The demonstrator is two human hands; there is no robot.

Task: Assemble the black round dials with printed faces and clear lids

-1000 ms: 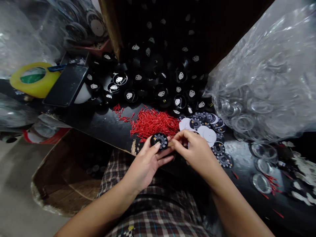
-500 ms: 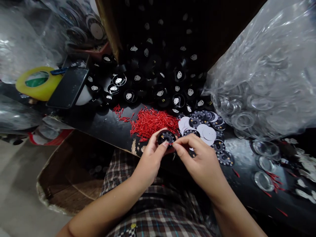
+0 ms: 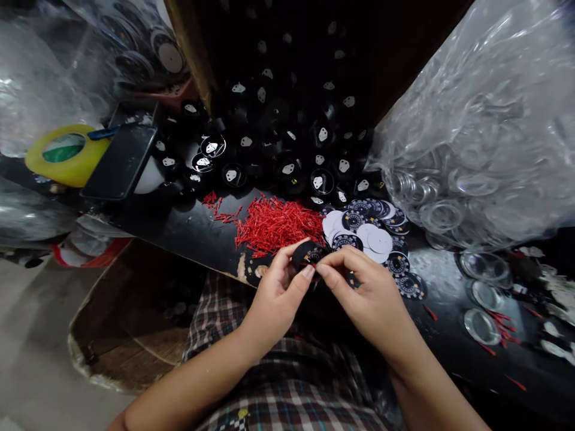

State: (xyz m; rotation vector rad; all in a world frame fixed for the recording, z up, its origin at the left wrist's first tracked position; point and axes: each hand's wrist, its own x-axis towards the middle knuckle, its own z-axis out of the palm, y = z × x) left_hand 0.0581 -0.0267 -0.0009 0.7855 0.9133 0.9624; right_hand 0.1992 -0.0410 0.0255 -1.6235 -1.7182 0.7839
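My left hand (image 3: pixel 276 296) is closed around a small round black gauge (image 3: pixel 302 254), thumb at its lower edge. The dial is tilted toward my right hand (image 3: pixel 366 290), whose thumb and forefinger are pinched at its rim. A red pointer (image 3: pixel 306 264) shows at those fingertips, against the dial; whether it is seated cannot be made out. Just beyond the gauge lies a heap of red pointers (image 3: pixel 281 224). Beside my right hand are printed black dial plates (image 3: pixel 398 263), mixed with white-backed ones (image 3: pixel 380 239).
Black gauge cases (image 3: pixel 287 167) with white tabs crowd the back. A plastic bag of clear rings (image 3: pixel 453 185) bulges at right, near loose clear lenses (image 3: pixel 482 327). At left are a yellow tape roll (image 3: pixel 85 164) and a phone (image 3: pixel 119 161). Below stands a cardboard box (image 3: pixel 121 335).
My left hand brought the gauge right and tilted its dial toward my right hand. My right fingers, with a red pointer, have come up against the dial.
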